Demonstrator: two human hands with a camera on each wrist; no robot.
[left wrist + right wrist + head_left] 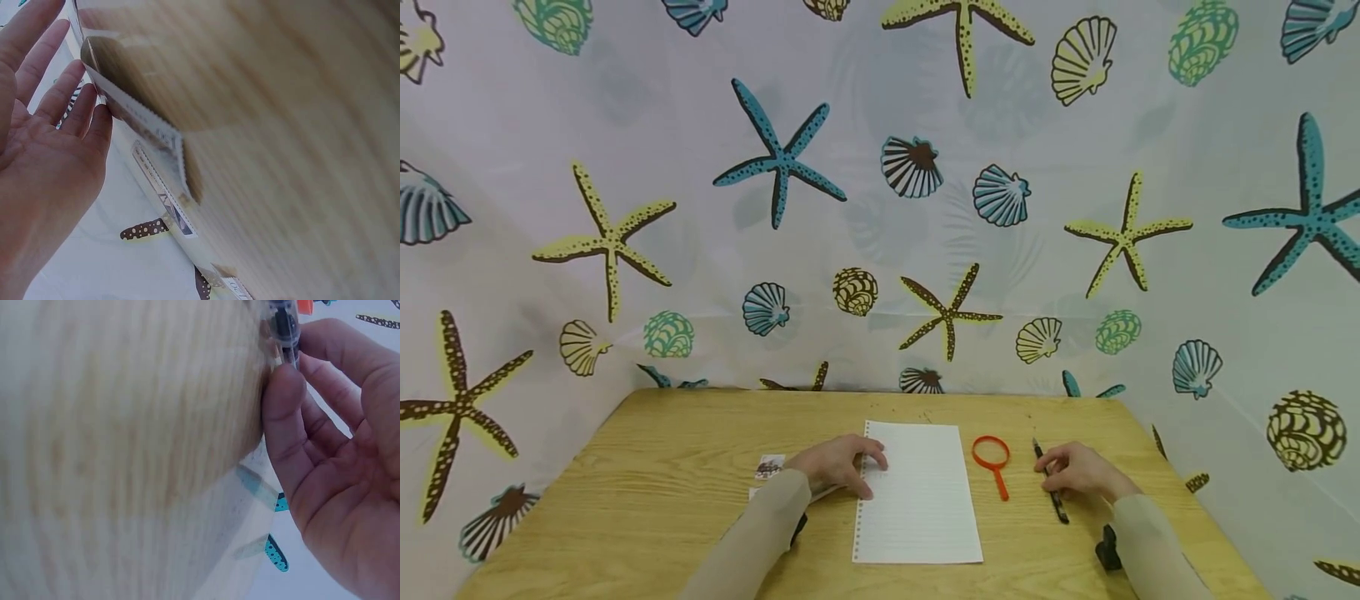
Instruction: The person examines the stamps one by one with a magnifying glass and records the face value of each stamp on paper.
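A sheet of lined paper with punched holes down its left side lies on the table. My left hand touches its left edge, fingers loosely bent and apart; no held thing shows in them. Beside that hand lie several stamps with toothed edges: one stamp shows plainly, and a raised stamp stands near the fingers in the left wrist view. On the right, my right hand pinches a black pen between thumb and fingers. The pen's clear end appears in the right wrist view.
A red magnifying glass lies between the paper and the pen. The wooden table meets a white cloth printed with starfish and shells at its back and sides. A black object sits at my right wrist.
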